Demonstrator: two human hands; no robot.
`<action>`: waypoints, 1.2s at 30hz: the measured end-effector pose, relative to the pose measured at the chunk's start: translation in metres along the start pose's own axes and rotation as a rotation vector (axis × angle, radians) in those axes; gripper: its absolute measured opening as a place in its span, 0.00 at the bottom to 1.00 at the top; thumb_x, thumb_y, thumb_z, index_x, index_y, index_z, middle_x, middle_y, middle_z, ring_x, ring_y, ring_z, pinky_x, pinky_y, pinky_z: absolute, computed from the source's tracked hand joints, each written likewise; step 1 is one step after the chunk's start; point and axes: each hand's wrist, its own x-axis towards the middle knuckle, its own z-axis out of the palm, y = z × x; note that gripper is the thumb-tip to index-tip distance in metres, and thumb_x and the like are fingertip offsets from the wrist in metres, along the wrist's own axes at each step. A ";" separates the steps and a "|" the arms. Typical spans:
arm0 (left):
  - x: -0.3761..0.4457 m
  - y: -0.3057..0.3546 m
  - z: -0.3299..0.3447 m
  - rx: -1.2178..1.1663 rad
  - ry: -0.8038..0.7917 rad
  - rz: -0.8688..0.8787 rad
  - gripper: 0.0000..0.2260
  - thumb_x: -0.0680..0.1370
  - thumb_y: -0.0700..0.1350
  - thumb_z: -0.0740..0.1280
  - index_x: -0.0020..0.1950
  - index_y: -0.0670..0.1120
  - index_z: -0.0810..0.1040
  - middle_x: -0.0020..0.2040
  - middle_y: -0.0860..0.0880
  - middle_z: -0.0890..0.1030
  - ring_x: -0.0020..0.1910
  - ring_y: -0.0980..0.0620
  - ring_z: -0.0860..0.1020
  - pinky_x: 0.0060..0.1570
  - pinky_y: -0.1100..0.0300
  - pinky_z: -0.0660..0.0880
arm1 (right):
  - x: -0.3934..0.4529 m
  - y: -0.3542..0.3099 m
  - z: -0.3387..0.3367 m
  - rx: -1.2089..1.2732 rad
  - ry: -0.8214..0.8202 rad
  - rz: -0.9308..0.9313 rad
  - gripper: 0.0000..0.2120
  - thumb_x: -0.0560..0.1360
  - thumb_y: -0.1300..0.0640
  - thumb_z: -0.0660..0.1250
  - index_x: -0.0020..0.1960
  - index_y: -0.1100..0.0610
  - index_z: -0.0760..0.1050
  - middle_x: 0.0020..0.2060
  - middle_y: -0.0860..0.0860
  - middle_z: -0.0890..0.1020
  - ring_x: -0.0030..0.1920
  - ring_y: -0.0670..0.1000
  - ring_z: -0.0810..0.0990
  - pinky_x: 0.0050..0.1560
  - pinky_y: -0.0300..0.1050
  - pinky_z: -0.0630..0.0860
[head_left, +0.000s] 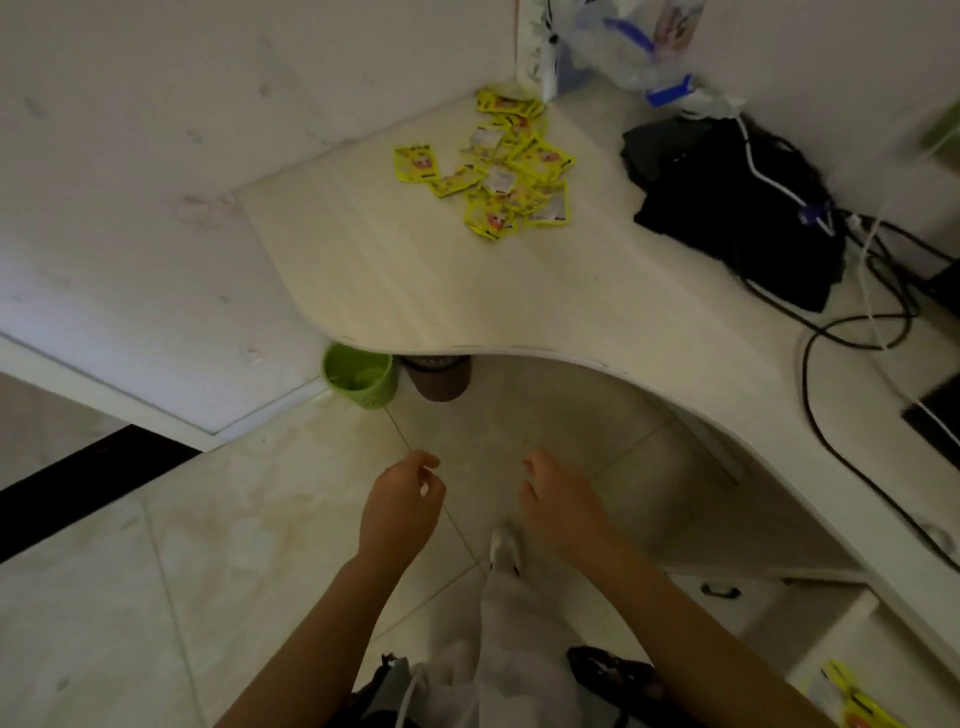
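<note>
Left hand (402, 506) and right hand (558, 506) hang apart at lower center, loosely curled, both empty. Green bin (358, 375) sits right beside brown bin (440, 380) mid-frame, can't tell what's inside.

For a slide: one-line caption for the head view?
Left hand and right hand hover before a curved desk strewn with yellow packets.

Worn on the head at standing height, facing forward and steeply down, wide-angle, with straight edges bowed toward the borders of the picture. Nearest the lens along the bottom, both forearms with the left grip (402, 499) and the right grip (558, 506) above the tiled floor (234, 545); farther off across the middle and right, the curved bench (519, 291), seen from above its front edge, and the wall (156, 130) filling the upper left. Single view, taking in floor, bench and wall together.
</note>
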 end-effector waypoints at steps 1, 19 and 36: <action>0.015 0.006 -0.001 -0.006 0.001 -0.005 0.10 0.77 0.43 0.63 0.57 0.47 0.78 0.43 0.52 0.77 0.45 0.53 0.77 0.45 0.62 0.71 | 0.016 -0.002 -0.007 -0.003 0.007 -0.008 0.15 0.79 0.56 0.56 0.64 0.58 0.69 0.58 0.55 0.77 0.56 0.54 0.76 0.56 0.48 0.75; 0.245 0.065 -0.031 0.000 -0.031 -0.043 0.09 0.78 0.43 0.62 0.57 0.48 0.77 0.45 0.53 0.76 0.46 0.53 0.77 0.45 0.60 0.72 | 0.248 -0.050 -0.116 -0.070 0.024 -0.089 0.16 0.79 0.55 0.56 0.65 0.57 0.69 0.60 0.55 0.76 0.59 0.54 0.75 0.57 0.49 0.74; 0.456 0.054 -0.084 -0.033 -0.110 -0.096 0.10 0.76 0.41 0.63 0.55 0.46 0.79 0.49 0.47 0.81 0.48 0.49 0.77 0.47 0.59 0.72 | 0.408 -0.102 -0.139 0.387 0.010 0.327 0.12 0.77 0.56 0.64 0.58 0.58 0.76 0.55 0.56 0.80 0.56 0.55 0.78 0.49 0.41 0.70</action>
